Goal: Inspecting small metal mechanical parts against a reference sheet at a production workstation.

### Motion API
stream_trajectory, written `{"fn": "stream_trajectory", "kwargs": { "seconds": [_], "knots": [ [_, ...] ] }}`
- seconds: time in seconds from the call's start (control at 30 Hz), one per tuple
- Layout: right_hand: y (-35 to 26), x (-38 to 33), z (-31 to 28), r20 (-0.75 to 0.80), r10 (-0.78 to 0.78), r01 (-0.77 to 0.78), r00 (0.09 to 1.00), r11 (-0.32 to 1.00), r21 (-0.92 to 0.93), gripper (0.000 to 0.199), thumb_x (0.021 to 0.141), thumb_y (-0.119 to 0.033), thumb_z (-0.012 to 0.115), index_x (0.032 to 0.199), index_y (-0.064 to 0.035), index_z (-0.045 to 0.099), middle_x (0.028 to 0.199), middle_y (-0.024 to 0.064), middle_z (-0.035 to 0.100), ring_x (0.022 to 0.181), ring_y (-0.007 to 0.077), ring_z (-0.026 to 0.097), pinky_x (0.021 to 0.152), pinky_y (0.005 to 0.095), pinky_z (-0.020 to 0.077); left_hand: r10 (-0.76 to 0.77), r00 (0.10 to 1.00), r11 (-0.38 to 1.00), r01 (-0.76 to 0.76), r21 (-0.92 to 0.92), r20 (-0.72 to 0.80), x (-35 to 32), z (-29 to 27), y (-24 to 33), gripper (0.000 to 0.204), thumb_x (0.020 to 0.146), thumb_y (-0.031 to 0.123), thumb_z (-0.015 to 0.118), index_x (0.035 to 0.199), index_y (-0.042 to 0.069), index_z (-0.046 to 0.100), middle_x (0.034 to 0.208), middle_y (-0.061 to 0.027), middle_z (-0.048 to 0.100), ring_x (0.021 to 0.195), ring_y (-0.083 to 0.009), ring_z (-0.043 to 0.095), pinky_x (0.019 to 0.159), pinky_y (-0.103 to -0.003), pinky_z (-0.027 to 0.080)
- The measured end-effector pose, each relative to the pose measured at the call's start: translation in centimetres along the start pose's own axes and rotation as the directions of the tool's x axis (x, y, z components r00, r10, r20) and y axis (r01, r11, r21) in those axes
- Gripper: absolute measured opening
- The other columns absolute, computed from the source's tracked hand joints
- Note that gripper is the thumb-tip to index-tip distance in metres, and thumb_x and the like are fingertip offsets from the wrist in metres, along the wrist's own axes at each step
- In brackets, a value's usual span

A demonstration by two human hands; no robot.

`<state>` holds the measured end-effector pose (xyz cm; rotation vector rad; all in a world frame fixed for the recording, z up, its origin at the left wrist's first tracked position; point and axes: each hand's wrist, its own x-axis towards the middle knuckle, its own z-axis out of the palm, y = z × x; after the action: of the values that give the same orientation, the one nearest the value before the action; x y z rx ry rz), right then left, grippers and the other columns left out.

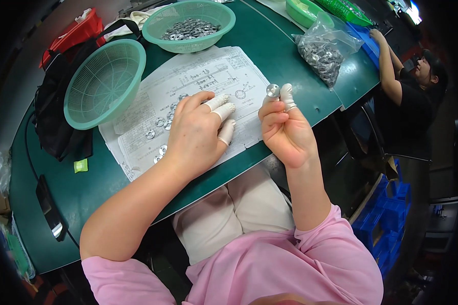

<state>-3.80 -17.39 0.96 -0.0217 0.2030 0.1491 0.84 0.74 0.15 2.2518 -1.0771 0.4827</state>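
My right hand [288, 133] is raised at the paper's right edge and pinches a small round metal disc [273, 91] with a hole in its middle. White finger cots cover some fingertips on both hands. My left hand [198, 129] rests over the printed drawing sheets [247, 76], fingers stretched out and thumb apart, with no item visible in it. Several similar metal discs [150, 134] lie loose on the paper to its left. Part of that group is hidden behind my left hand and forearm.
An empty green mesh basket [75, 109] is tilted at the left; a green basket [150, 31] of metal discs stands behind the paper. A clear bag of metal parts [323, 58] sits at the back right. A phone [50, 208] lies far left. A co-worker [417, 96] sits at right.
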Motion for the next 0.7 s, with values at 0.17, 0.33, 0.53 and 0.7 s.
{"fn": "stream_trajectory", "kwargs": {
  "seconds": [0.17,0.33,0.53,0.7],
  "knots": [
    [0.3,-0.2,0.5,-0.071,-0.049,0.046,0.996,0.998,-0.036,0.023,0.091,-0.026,0.058,0.093,-0.0042,0.05,0.088,0.0038,0.051,0.074,0.0093,0.05,0.053,0.0142,0.0447,0.007,1.0,1.0,-0.008,0.021,0.01,0.2,-0.1,0.0,0.022,0.076,0.013,0.064,0.095,0.003,0.068,0.101,-0.009,0.066,0.108,-0.0307,0.053,0.095,-0.042,0.037],
    [0.2,-0.2,0.4,-0.055,-0.047,0.044,0.997,0.997,-0.07,0.022,0.091,-0.025,0.059,0.094,-0.0038,0.052,0.088,0.0047,0.054,0.072,0.0097,0.051,0.053,0.016,0.045,0.006,1.0,1.0,-0.006,0.022,0.004,0.1,0.1,0.0,0.022,0.075,0.013,0.064,0.095,0.004,0.068,0.102,-0.0091,0.066,0.109,-0.0308,0.052,0.095,-0.042,0.037],
    [-0.2,0.1,0.9,0.231,-0.262,0.321,0.937,0.383,-0.866,0.02,0.091,-0.019,0.06,0.089,0.0013,0.058,0.081,0.0064,0.061,0.066,0.0097,0.053,0.056,0.0195,0.0461,-0.009,1.0,1.0,0.009,0.025,0.002,-0.2,0.0,-0.2,0.021,0.076,0.013,0.064,0.095,0.004,0.068,0.1,-0.0088,0.066,0.109,-0.0307,0.052,0.095,-0.043,0.037],
    [-1.1,0.9,-0.2,0.536,-0.136,0.384,0.833,-0.557,-0.737,0.013,0.085,-0.009,0.066,0.084,0.0016,0.059,0.076,0.0055,0.063,0.064,0.0085,0.057,0.057,0.0207,0.0466,0.005,1.0,1.0,-0.005,0.019,-0.012,-0.1,0.0,-0.2,0.02,0.077,0.014,0.063,0.095,0.007,0.069,0.1,-0.0082,0.065,0.109,-0.0307,0.052,0.096,-0.043,0.037]
  ]
}}
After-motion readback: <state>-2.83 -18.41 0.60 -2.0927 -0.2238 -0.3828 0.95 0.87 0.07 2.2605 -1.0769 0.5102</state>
